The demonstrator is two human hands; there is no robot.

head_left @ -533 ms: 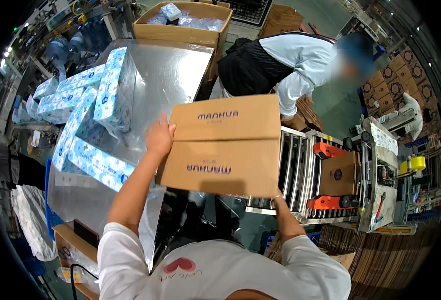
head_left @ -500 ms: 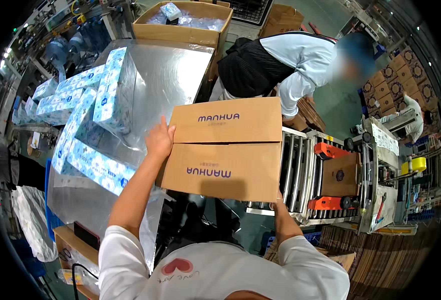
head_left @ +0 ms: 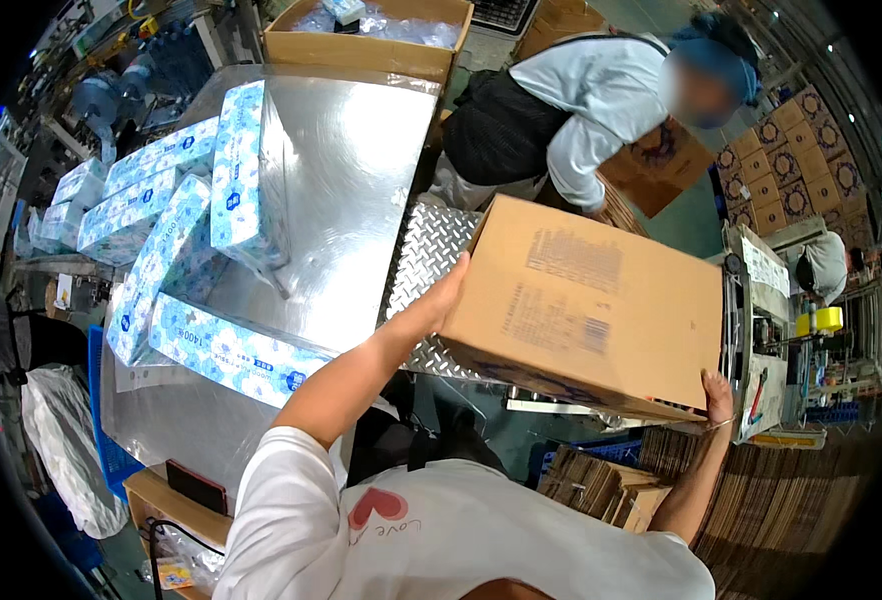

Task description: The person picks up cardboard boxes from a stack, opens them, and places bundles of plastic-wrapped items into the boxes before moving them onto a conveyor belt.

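Note:
A large brown cardboard box (head_left: 601,310) is held up between my two hands, over the near end of the roller conveyor. A broad printed side of it faces up, and the box is tilted. My left hand (head_left: 448,298) grips its left edge, the fingers partly hidden behind the cardboard. At the lower right corner my right hand (head_left: 718,397) clasps the box, its fingers bent against the edge. Left of the box, several blue-and-white plastic-wrapped tissue packs (head_left: 244,180) lie on a shiny metal table (head_left: 346,180).
A co-worker (head_left: 591,110) bends over flat cardboard just beyond the box. Stacked flattened cartons (head_left: 771,510) stand at the lower right. An open carton (head_left: 361,50) of clear plastic stands behind the table. Textured metal plate (head_left: 431,250) borders the table; machinery (head_left: 761,290) is at right.
The box has moved right in my hands and turned over, from its flapped face to a printed side. Orange-armed parts of the conveyor are now hidden behind it. The co-worker's flat cardboard is now spread out.

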